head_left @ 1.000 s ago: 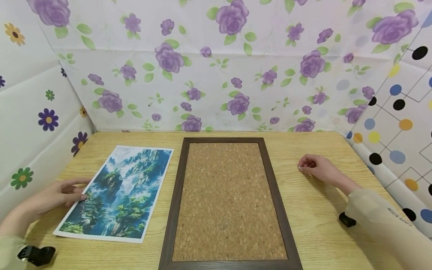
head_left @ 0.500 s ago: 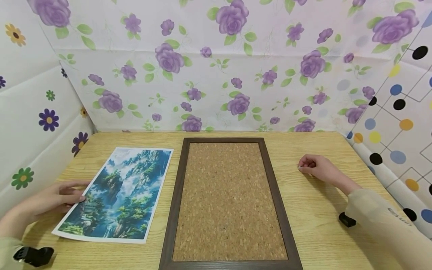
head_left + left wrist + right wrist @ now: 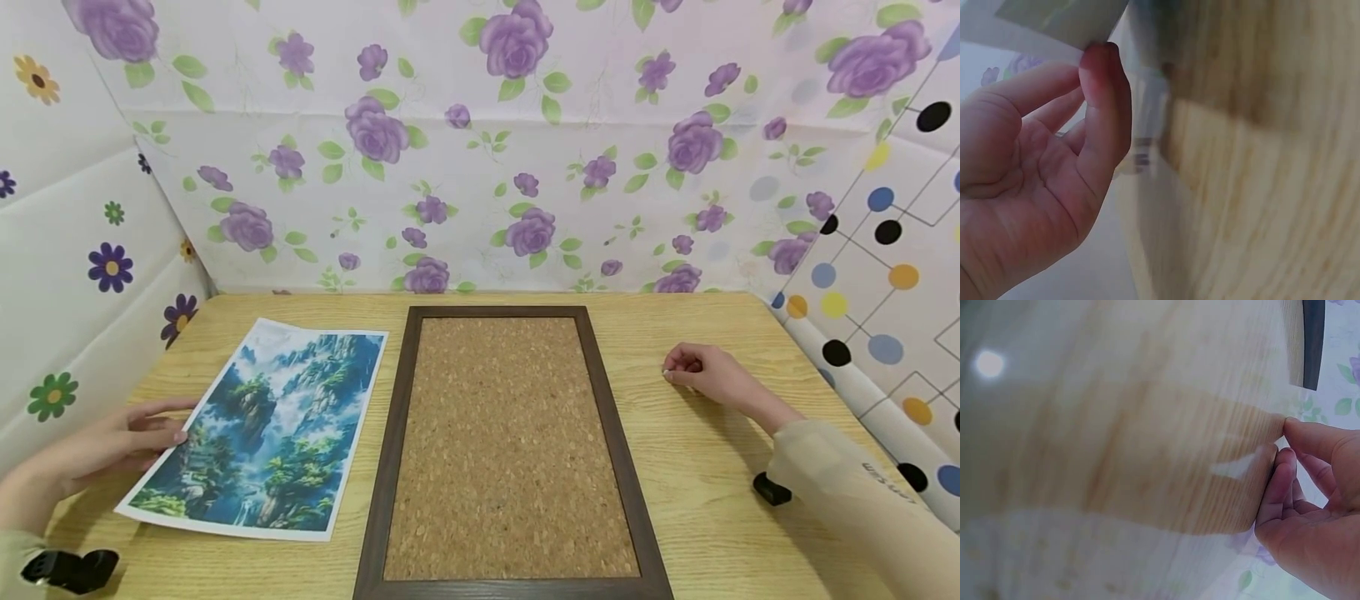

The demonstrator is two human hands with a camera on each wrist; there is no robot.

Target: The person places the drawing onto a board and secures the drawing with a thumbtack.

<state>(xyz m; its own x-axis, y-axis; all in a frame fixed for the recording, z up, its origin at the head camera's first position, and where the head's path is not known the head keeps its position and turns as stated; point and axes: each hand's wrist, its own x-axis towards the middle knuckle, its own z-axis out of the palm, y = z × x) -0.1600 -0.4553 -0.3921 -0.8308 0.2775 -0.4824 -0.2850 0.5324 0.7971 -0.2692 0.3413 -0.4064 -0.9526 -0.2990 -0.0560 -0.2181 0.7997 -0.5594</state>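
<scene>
Print edge is pinched between left hand fingers; right hand is curled, contents unclear. Lift should be kept level beside corkboard.

The print shows green peaks, blue sky and white cloud inside a white border. The corkboard is speckled tan in a dark brown frame. The surface is pale yellow wood grain. Purple roses with green leaves cover the white backdrop.
</scene>
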